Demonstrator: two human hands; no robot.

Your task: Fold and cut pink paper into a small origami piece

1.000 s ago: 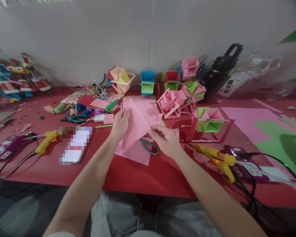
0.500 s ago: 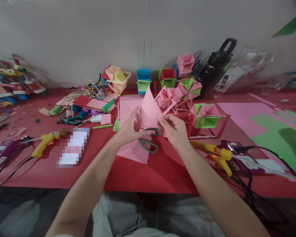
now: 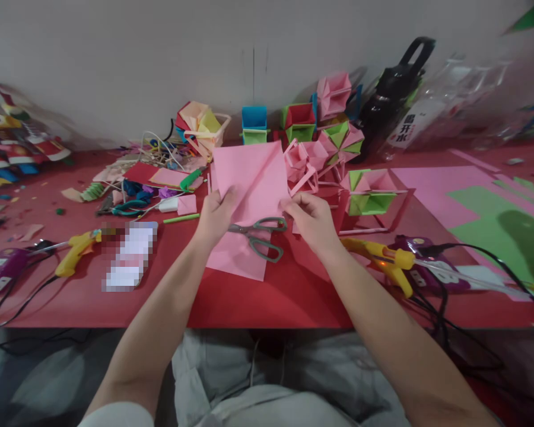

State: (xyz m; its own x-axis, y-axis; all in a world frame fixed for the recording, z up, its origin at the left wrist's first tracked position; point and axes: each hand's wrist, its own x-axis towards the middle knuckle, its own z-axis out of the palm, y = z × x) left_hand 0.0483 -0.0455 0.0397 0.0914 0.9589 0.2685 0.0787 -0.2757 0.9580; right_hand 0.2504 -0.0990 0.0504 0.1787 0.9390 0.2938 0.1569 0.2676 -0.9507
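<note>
Between my two hands, a square sheet of pink paper is held up, with a diagonal crease across it. My left hand pinches its lower left corner, thumb in front. At the lower right edge, the fingers of my right hand are closed on the paper. Just below, scissors with grey-green handles lie on another pink sheet on the red table. Their blade tips are partly hidden by my left hand.
Folded paper lanterns stand at the back and right. A yellow glue gun with cables lies right; another glue gun and a blurred-out phone lie left. A black bottle stands by the wall. Green paper lies far right.
The pink sheet, folded to a point before, is now opened out into a square. My left hand has moved left, away from the scissors, and now grips the sheet's corner.
</note>
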